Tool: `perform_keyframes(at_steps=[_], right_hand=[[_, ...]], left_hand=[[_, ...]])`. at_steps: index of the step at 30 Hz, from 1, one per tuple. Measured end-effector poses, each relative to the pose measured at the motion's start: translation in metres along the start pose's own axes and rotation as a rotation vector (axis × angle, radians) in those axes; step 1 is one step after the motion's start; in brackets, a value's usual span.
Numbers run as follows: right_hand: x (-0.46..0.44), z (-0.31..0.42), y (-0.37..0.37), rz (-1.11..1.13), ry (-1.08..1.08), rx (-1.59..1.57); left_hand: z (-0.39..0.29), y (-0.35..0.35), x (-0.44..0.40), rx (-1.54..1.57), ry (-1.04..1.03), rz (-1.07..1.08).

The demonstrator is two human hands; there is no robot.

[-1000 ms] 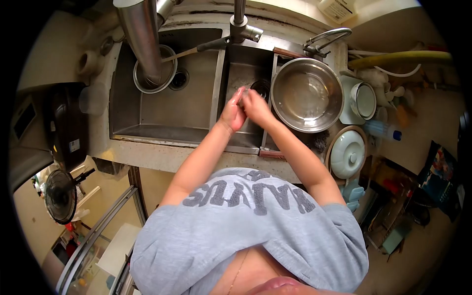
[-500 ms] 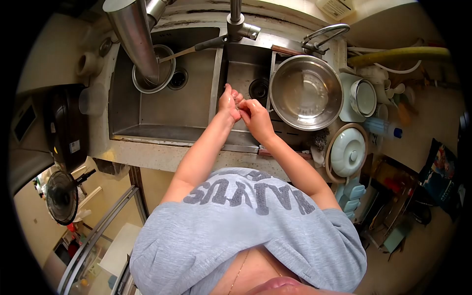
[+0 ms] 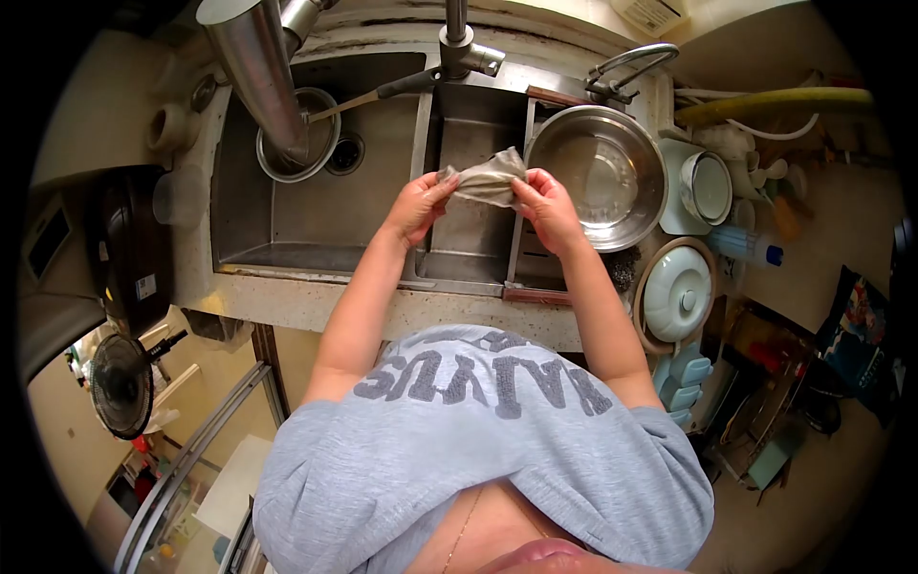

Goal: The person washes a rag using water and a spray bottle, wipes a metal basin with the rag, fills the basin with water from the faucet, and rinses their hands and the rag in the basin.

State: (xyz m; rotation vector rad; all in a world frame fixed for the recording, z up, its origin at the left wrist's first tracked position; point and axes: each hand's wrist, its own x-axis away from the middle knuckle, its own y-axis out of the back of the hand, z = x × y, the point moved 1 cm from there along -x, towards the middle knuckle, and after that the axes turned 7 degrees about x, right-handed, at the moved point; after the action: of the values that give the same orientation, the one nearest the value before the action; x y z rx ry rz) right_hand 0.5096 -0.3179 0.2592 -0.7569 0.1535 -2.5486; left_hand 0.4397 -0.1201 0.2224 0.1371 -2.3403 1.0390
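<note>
A damp-looking greyish-white cloth (image 3: 488, 180) is stretched between my two hands, above the narrow middle sink basin (image 3: 469, 251). My left hand (image 3: 418, 208) pinches its left end between thumb and fingers. The right end is gripped by my right hand (image 3: 552, 209), close to the rim of a large steel bowl (image 3: 598, 206). Folds run along the cloth, which hides the basin's drain.
In the wide left basin (image 3: 349, 210) stands a steel pot (image 3: 327, 99) with a long-handled utensil (image 3: 406, 84) across it. A faucet (image 3: 469, 55) rises behind the basins. To the right are a dark scouring pad (image 3: 623, 271) and a pale lidded dish (image 3: 677, 301).
My hands were together and bare over the middle basin. Now they are apart and hold the cloth. The whitish cloth by the scouring pad has gone from the counter.
</note>
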Motion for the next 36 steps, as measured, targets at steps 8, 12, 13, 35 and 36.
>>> perform_keyframes(at_steps=[8,12,13,35,36], right_hand=[[-0.011,0.026,0.056,-0.492,0.348,0.626],[-0.012,0.009,0.072,-0.591,0.533,1.572],[-0.010,-0.005,0.073,-0.419,0.409,1.627],[0.006,0.007,-0.062,-0.354,0.553,1.109],[-0.013,0.006,-0.055,-0.481,0.471,1.154]], left_hand=[[0.006,-0.037,-0.010,-0.207,-0.088,-0.043],[0.010,-0.045,-0.008,-0.351,-0.066,-0.082],[0.012,-0.044,-0.008,-0.359,-0.052,-0.054],[0.030,-0.070,-0.031,0.594,-0.165,0.045],[0.030,-0.079,-0.022,0.543,-0.183,0.000]])
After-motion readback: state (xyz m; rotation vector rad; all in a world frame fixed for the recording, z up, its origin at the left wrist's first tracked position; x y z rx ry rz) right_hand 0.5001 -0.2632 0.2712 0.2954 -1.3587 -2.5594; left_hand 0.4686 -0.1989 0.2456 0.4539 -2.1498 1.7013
